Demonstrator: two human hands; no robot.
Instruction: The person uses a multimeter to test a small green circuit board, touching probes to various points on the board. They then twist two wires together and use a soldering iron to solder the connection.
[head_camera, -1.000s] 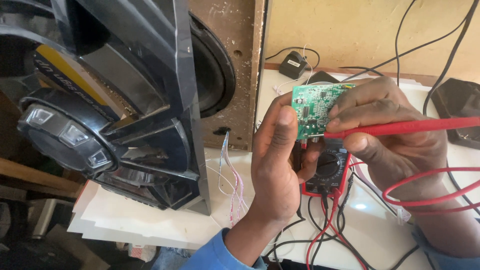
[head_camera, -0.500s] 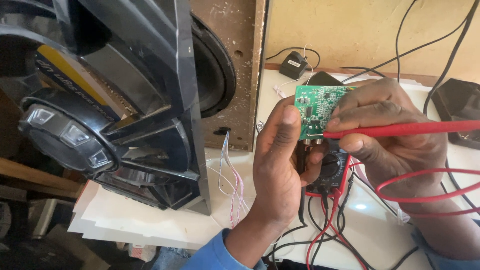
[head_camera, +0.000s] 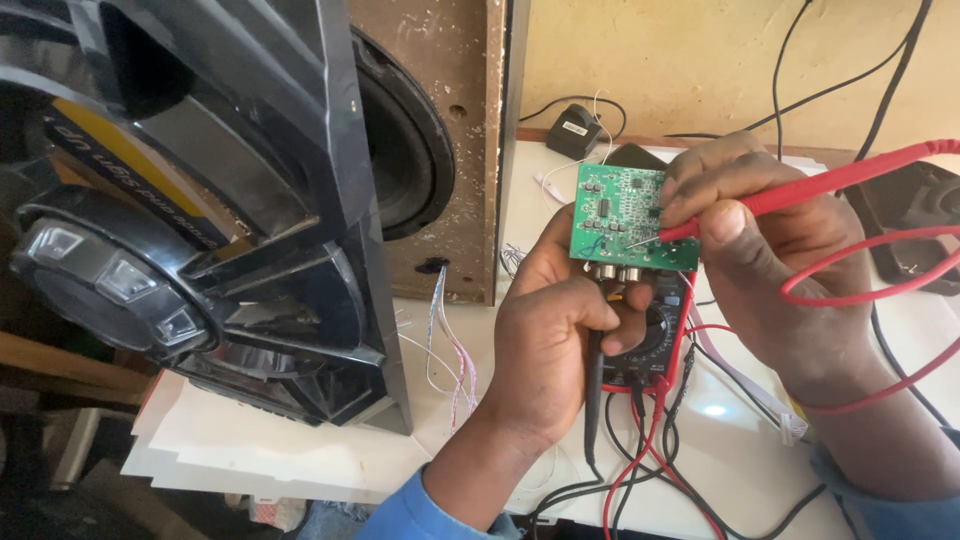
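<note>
Speaker cabinet (head_camera: 200, 200): a big black audio unit with a glossy moulded front stands at the far left of the white bench (head_camera: 280, 450), its woofer cone (head_camera: 405, 150) set in a bare wooden panel.
Ribbon cable (head_camera: 455, 350): thin pink and white wires hang loose beside the cabinet's lower corner.
Left hand (head_camera: 550, 330): clenched around the black probe (head_camera: 594, 380) and propping the lower edge of the green circuit board (head_camera: 625, 215), which is held up above the bench, component side to the camera.
Multimeter (head_camera: 650, 335): a red-cased meter lies just under the board, its black and red leads trailing toward the bench's near edge.
Right hand (head_camera: 760, 230): fingers (head_camera: 700, 200) pinch the red probe (head_camera: 800, 190), its metal tip touching the board near the middle.
Step in hand: judged as probing a point on the board.
Next move: likely calls for a steady tip and a glance at the meter.
</note>
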